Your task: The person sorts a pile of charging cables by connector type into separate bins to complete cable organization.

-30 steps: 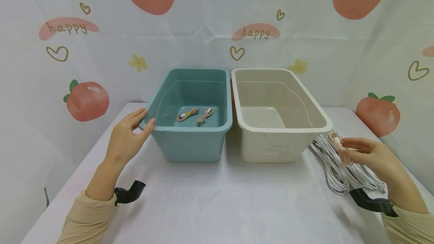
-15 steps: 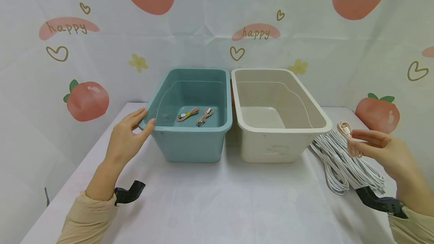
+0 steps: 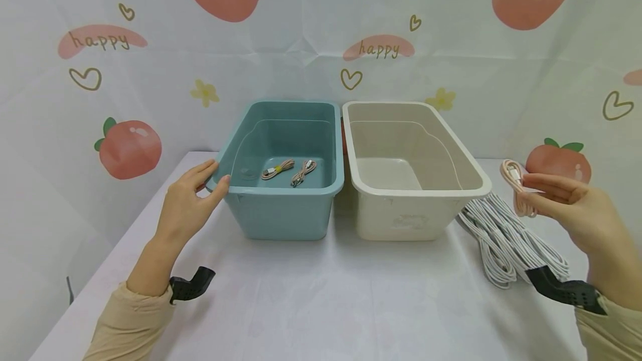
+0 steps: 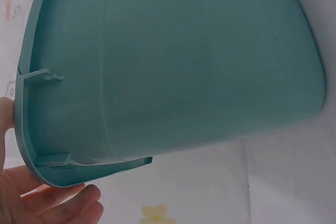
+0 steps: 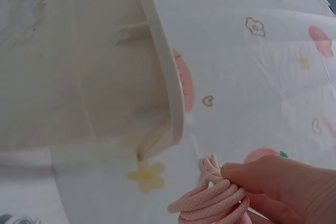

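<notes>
The right hand (image 3: 577,205) pinched the pink cable (image 3: 514,176) between its thumb and fingers and held it in the air, just to the right of the white bin (image 3: 393,216) and above the grey cables (image 3: 501,238). The left hand (image 3: 188,199) was well apart from it and held the near left corner of the blue bin (image 3: 281,216) between thumb and fingers. Two coils (image 3: 304,172) lay inside this bin.

In my judgement, the pink cable was light, and one hand was enough for it. Its loops looked soft and a little springy; the surface seemed woven, so it was probably not very slippery. The white plug at the loops was likely its stiff part and the one to protect from bending. The best place to hold was the middle of the bundle, where all the loops could be pressed together; a hold on only one loop could let the others open. I could not tell whether a tie kept them together.
</notes>
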Demonstrator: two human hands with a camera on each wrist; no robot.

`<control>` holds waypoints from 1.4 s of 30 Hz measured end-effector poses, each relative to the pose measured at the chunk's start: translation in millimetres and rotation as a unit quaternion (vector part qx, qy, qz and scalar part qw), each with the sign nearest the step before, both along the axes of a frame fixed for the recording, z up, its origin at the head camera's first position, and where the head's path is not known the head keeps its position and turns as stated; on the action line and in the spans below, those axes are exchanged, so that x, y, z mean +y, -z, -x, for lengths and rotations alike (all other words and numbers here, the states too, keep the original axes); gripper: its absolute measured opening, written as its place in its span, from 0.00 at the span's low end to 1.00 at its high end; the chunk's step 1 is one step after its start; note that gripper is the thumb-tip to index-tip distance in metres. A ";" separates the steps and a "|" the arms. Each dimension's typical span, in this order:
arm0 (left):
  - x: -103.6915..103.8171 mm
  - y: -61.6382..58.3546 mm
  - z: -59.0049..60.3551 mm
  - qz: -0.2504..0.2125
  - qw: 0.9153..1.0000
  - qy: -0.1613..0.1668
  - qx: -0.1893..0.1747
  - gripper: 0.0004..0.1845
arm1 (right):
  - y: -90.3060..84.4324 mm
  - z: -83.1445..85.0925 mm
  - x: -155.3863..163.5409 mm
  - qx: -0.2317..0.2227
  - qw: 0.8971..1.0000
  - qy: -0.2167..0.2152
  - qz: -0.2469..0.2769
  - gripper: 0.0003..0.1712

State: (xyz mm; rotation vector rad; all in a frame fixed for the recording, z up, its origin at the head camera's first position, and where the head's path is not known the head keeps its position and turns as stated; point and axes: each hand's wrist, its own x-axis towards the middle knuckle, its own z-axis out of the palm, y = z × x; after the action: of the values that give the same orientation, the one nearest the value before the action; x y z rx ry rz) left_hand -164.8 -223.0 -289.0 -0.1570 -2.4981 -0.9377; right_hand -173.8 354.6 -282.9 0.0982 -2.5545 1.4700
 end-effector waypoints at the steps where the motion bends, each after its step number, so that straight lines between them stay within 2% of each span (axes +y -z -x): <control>1: 0.1 -0.2 -0.1 0.000 1.000 0.000 0.000 0.28 | -2.1 0.3 -1.8 0.002 1.000 0.004 -0.011 0.19; 7: -0.1 -0.6 -0.4 -0.001 1.000 0.002 0.000 0.28 | -13.2 2.5 -13.6 0.017 0.999 0.008 -0.038 0.18; 12: -0.8 0.4 0.8 0.001 1.000 0.000 0.000 0.28 | -19.0 7.2 -24.5 0.026 1.000 -0.009 -0.013 0.19; 18: -0.7 0.3 1.3 0.000 1.000 0.000 -0.002 0.28 | -27.3 12.3 -35.4 0.036 0.999 -0.024 -0.010 0.18; 22: -0.3 -0.4 0.7 -0.001 1.000 0.001 -0.004 0.28 | -35.6 15.5 -45.5 0.023 0.999 -0.024 -0.010 0.17; 26: -0.2 -0.3 0.7 0.001 1.000 -0.002 -0.006 0.28 | -45.2 18.0 -56.9 -0.001 0.999 -0.013 -0.032 0.18; 30: -0.4 -0.5 0.6 -0.001 1.000 -0.001 -0.007 0.28 | -52.5 22.4 -69.2 -0.006 0.999 -0.030 -0.036 0.19; 36: -0.3 -0.2 0.4 0.001 1.000 -0.002 -0.005 0.28 | -60.0 31.3 -90.0 0.023 0.997 -0.072 -0.009 0.17; 42: -1.1 0.8 1.3 0.002 1.000 -0.001 -0.002 0.28 | -67.5 40.1 -110.4 0.037 0.996 -0.073 -0.021 0.15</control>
State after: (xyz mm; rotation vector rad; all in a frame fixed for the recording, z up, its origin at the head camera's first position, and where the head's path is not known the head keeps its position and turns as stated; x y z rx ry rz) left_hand -166.1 -224.0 -289.8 -0.1546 -2.5033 -0.9333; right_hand -213.9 244.2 -215.4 0.3463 -2.5654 1.4331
